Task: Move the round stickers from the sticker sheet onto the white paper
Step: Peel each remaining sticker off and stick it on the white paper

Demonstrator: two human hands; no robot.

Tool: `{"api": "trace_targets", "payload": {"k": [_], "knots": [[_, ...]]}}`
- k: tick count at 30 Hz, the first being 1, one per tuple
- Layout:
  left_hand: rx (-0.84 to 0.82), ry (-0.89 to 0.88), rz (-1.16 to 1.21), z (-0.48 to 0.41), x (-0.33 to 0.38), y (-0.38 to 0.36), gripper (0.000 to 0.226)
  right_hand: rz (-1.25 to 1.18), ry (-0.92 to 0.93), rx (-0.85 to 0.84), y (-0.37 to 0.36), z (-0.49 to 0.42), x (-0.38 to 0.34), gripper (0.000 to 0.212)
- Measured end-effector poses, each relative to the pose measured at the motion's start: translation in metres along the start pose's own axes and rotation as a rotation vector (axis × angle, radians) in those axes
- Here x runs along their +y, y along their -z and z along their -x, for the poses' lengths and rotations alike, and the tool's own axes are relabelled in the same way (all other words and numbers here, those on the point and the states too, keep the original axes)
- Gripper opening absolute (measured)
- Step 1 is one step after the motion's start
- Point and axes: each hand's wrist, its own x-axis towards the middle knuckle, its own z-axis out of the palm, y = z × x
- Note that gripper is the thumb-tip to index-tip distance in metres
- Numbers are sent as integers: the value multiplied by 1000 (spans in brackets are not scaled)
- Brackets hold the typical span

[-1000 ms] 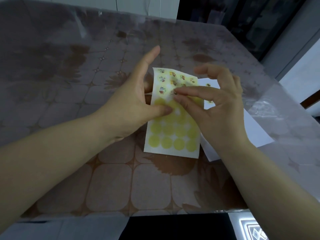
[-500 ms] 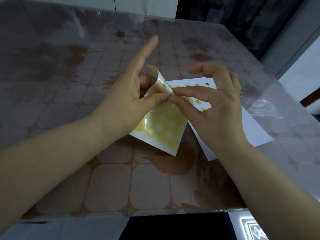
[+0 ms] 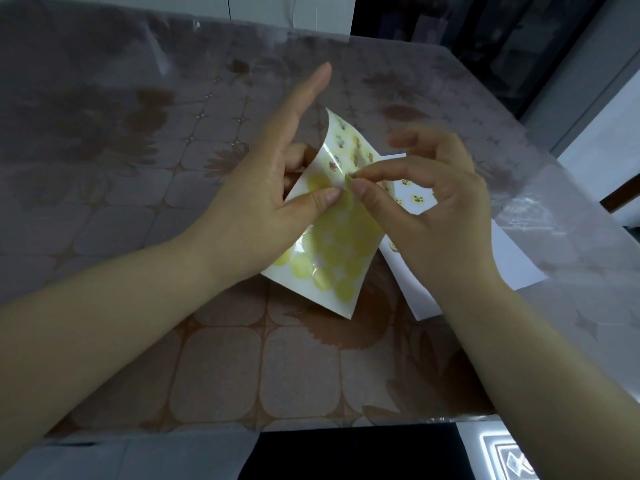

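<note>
The sticker sheet [image 3: 332, 258] is lifted off the table and bent, its near part showing several empty yellow circles and its far part several printed round stickers. My left hand [image 3: 263, 199] holds the sheet, thumb on its face, fingers behind, index finger pointing away. My right hand [image 3: 426, 206] pinches a round sticker [image 3: 347, 181] at the sheet's middle between thumb and forefinger. The white paper [image 3: 512, 261] lies to the right, partly under the sheet and my right hand, with several stickers [image 3: 417, 198] on it.
The table [image 3: 214, 368] wears a brown flower-patterned cloth under clear plastic. Its near edge runs along the bottom, and its right edge slants down past the white paper. A dark gap lies below the near edge.
The sheet went from flat on the table to lifted and bent in my left hand. My right thumb and forefinger have closed on a sticker at the bend.
</note>
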Motion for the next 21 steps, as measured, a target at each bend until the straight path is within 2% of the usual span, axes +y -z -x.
{"api": "trace_targets", "payload": {"k": [10,17,21], "knots": [[-7,46,18,0,1,-1,80,-249,-178,-72,4,-3,-1,11],[35,59,-17,1,-5,2,74,-249,-166,-145,2,-3,-1,20],[41,57,-59,1,-6,1,75,-361,-325,-192,4,-4,-2,17]]}}
